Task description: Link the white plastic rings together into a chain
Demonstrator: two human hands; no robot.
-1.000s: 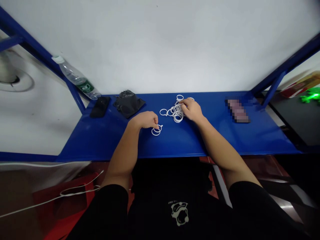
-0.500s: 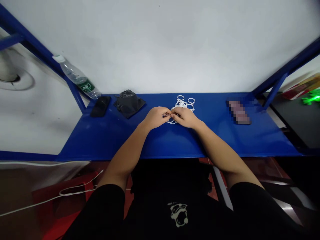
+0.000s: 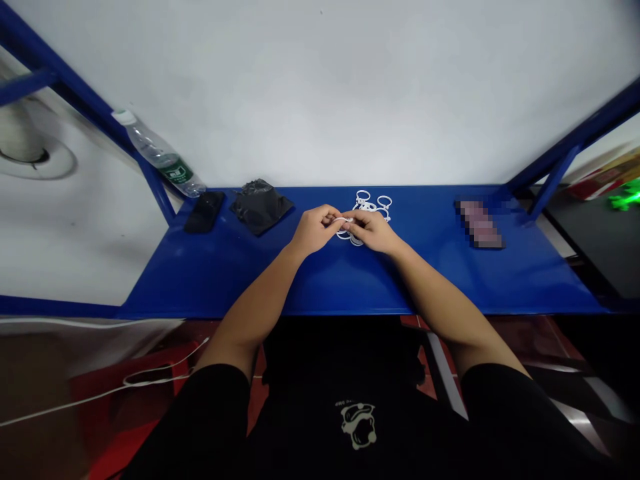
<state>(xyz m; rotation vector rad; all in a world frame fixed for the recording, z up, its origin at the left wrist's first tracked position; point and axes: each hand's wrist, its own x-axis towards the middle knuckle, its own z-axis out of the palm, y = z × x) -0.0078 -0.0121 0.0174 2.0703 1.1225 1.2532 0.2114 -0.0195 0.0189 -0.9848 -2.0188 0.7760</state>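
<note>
Both hands meet over a small heap of white rings on the blue table. My left hand pinches one side of a thin white ring between thumb and fingers. My right hand is closed on the other side of that same ring, its fingertips nearly touching the left ones. Several more rings lie behind and beneath the right hand, partly hidden by it. Some have small knobs on their rims. What they are made of I cannot tell.
A crumpled black plastic bag and a dark phone lie on the left, by a leaning water bottle. A blurred-out flat object is at the right. Blue frame bars rise at both sides; a white wall stands behind.
My fingers have shifted slightly, and a white ring now shows between my two hands. The view has moved a little, and more rings show below the right fingers.
</note>
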